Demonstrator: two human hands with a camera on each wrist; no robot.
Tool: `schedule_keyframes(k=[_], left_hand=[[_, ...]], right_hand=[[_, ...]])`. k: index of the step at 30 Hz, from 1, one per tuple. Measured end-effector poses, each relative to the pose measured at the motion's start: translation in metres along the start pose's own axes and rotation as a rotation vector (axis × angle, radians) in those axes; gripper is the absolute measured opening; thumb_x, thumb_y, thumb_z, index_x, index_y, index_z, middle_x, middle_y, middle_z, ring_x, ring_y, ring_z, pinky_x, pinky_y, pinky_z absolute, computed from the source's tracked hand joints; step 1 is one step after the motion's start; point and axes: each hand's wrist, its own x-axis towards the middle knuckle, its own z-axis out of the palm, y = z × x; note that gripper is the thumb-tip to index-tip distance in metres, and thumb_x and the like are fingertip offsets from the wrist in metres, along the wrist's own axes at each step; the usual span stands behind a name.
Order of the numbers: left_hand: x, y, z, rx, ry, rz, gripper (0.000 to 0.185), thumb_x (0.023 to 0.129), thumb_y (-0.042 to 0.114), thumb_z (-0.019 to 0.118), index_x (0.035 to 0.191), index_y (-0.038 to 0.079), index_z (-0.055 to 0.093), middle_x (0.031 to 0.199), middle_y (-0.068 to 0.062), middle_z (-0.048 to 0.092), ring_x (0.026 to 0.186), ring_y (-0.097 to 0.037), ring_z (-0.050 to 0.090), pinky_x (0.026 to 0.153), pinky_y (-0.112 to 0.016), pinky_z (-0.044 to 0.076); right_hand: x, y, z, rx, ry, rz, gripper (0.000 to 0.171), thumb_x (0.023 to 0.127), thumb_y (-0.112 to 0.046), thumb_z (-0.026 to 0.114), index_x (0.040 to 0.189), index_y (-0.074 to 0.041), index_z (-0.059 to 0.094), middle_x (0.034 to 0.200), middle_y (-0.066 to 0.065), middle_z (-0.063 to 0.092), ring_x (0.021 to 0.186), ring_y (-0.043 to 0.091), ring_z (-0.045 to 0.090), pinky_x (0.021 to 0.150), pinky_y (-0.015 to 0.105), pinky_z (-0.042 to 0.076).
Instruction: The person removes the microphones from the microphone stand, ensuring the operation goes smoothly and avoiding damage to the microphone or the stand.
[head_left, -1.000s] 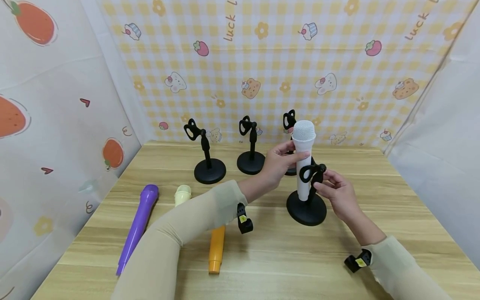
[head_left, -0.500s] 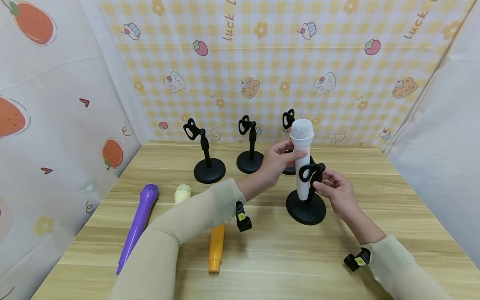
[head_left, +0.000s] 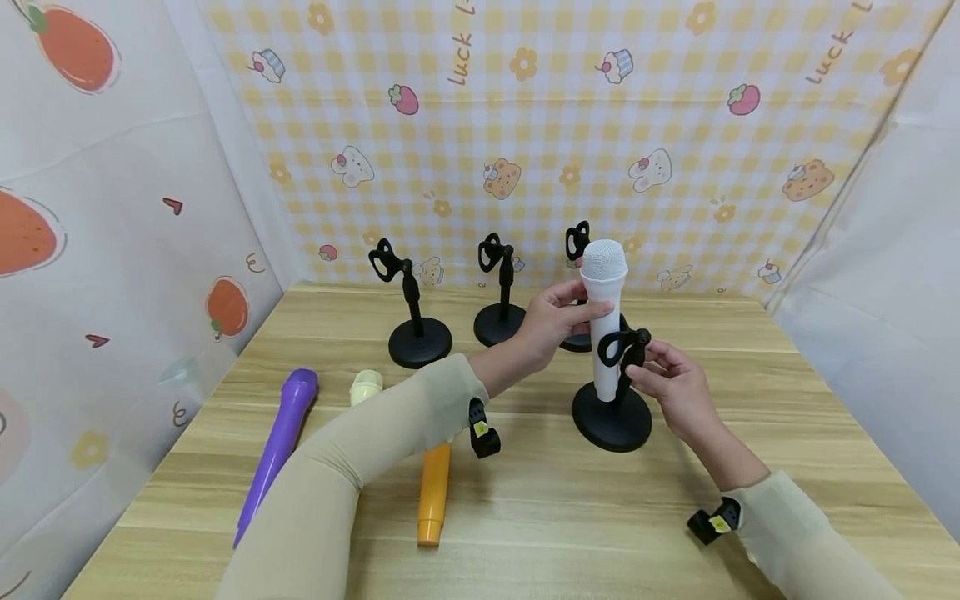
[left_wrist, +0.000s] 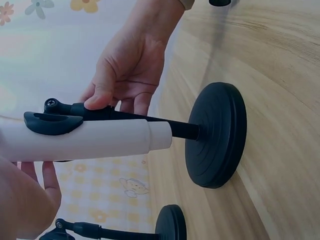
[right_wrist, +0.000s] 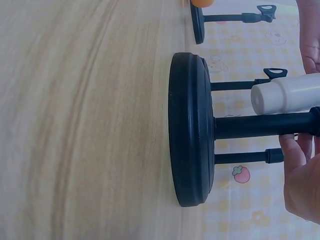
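A white microphone [head_left: 604, 321] stands upright in the clip [head_left: 619, 343] of a black desk stand [head_left: 611, 419] at the middle of the wooden table. My left hand [head_left: 581, 304] grips the microphone just below its mesh head. My right hand [head_left: 643, 364] pinches the clip and stem from the right. In the left wrist view the right hand's [left_wrist: 125, 70] thumb presses on the clip [left_wrist: 52, 122] beside the white body [left_wrist: 90, 141]. The right wrist view shows the stand's round base [right_wrist: 192, 135], its stem [right_wrist: 262, 125] and the microphone's lower end [right_wrist: 285, 95] above the base.
Three empty black stands [head_left: 418, 329] [head_left: 501, 312] [head_left: 578, 243] line the back of the table. A purple microphone [head_left: 277, 450], a cream one [head_left: 366, 387] and an orange one [head_left: 433, 492] lie at the front left, partly under my left arm. Patterned cloth walls close in three sides.
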Motion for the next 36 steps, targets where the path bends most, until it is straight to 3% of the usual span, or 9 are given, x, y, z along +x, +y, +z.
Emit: schedule_keyframes(k=[19,27,32,36], left_hand=[[-0.004,0.003,-0.009,-0.002,0.004,0.035,0.036,0.088,0.003,0.071,0.124,0.005,0.066,0.109,-0.002,0.066,0.099,-0.019,0.062,0.083,-0.037,0.055],[-0.005,0.008,-0.020,-0.033,0.013,0.059,0.036,0.089,0.004,0.069,0.125,-0.001,0.063,0.112,-0.007,0.066,0.100,-0.021,0.063,0.082,-0.038,0.055],[-0.005,0.012,-0.027,-0.035,0.050,0.036,0.032,0.090,0.008,0.069,0.121,-0.001,0.065,0.109,-0.007,0.067,0.095,-0.020,0.064,0.078,-0.037,0.055],[-0.006,0.012,-0.029,-0.029,0.028,0.017,0.034,0.090,0.008,0.070,0.123,-0.002,0.064,0.109,-0.007,0.067,0.098,-0.020,0.063,0.080,-0.038,0.055]], right_hand=[[0.002,0.003,0.004,-0.016,-0.008,0.004,0.034,0.090,0.009,0.063,0.100,-0.022,0.071,0.090,-0.006,0.068,0.087,0.006,0.065,0.074,0.023,0.055],[0.001,0.003,0.003,0.030,0.006,0.007,0.034,0.089,0.011,0.062,0.097,-0.021,0.070,0.089,-0.006,0.067,0.086,0.005,0.065,0.072,0.022,0.055],[-0.001,0.002,-0.001,0.017,0.005,0.018,0.032,0.089,0.009,0.064,0.098,-0.020,0.070,0.090,-0.006,0.067,0.085,0.006,0.066,0.073,0.024,0.056],[0.000,0.002,-0.001,0.033,-0.006,0.011,0.031,0.089,0.009,0.064,0.098,-0.020,0.070,0.090,-0.006,0.067,0.085,0.007,0.066,0.074,0.024,0.055]])
